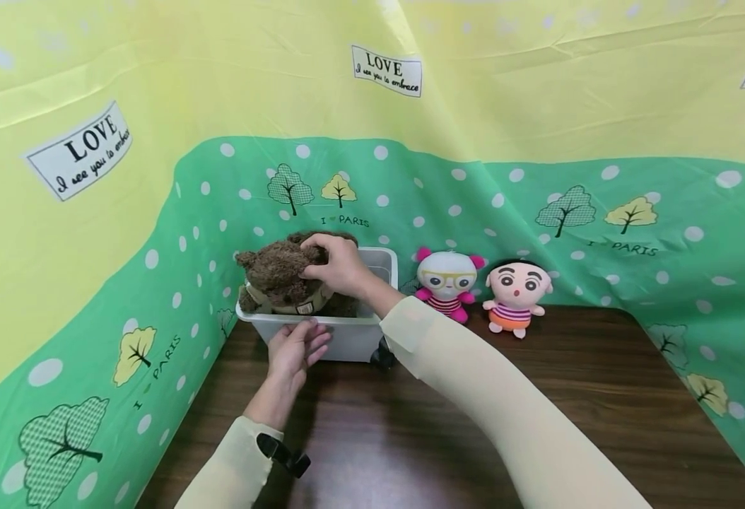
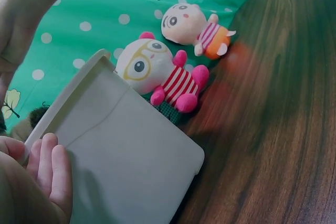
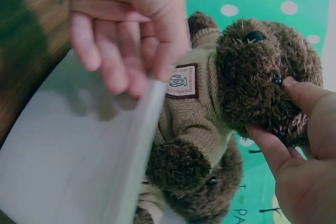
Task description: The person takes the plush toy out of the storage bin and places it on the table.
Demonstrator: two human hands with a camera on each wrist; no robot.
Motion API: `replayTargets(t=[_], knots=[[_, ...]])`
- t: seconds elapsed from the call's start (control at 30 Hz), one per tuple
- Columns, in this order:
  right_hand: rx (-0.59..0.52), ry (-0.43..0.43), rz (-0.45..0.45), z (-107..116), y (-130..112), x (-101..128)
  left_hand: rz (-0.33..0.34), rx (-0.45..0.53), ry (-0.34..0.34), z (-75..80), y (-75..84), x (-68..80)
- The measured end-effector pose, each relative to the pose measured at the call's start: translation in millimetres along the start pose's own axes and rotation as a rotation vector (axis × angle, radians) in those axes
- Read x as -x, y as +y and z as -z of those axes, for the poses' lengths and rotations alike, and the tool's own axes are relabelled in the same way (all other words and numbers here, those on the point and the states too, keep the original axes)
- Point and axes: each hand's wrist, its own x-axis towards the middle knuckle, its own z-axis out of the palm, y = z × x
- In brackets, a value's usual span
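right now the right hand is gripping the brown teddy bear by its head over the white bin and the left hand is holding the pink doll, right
Not quite. The left hand rests on the white bin's front rim, as the head view shows; the pink doll stands untouched beside it. The right hand does grip the brown teddy bear's head.

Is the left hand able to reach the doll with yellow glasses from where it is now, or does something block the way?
Probably not directly. The left hand rests on the near rim of the white bin, and the doll with yellow glasses stands past the bin's far right corner. The bin and the right arm lie between them.
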Motion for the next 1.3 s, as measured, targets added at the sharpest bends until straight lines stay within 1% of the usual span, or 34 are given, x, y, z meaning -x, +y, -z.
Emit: replayTargets(t=[0.3,0.43,0.53,0.6,0.8,0.93,1.0,1.17,1.23,1.3], knots=[[-0.055,0.057,0.064,24,-18,-2,-0.005,-0.003,-0.009,-0.3,0.1,0.7],[-0.048,0.096,0.083,42,-25,-1,-0.008,0.007,-0.025,-1.2,-0.7,0.9],[-0.058,0.108,0.088,55,-29,0,-0.014,0.011,-0.029,-1.3,-0.9,1.3],[-0.090,0.111,0.082,64,-31,1,-0.015,0.012,-0.026,-1.0,-1.0,1.4],[-0.237,0.145,0.058,93,-38,5,-0.012,0.001,-0.016,0.1,-1.2,2.0],[-0.309,0.163,0.034,114,-43,12,-0.009,-0.002,-0.014,-0.3,-0.9,2.6],[-0.336,0.174,0.023,126,-51,19,-0.007,0.002,-0.015,-0.5,-0.8,2.6],[-0.382,0.203,0.032,152,-69,36,-0.010,-0.004,-0.024,0.6,0.0,3.5],[-0.384,0.216,0.038,161,-68,41,-0.010,-0.007,-0.028,0.9,0.3,3.8],[-0.397,0.225,0.033,169,-62,44,-0.012,-0.010,-0.028,1.5,0.8,3.8]])
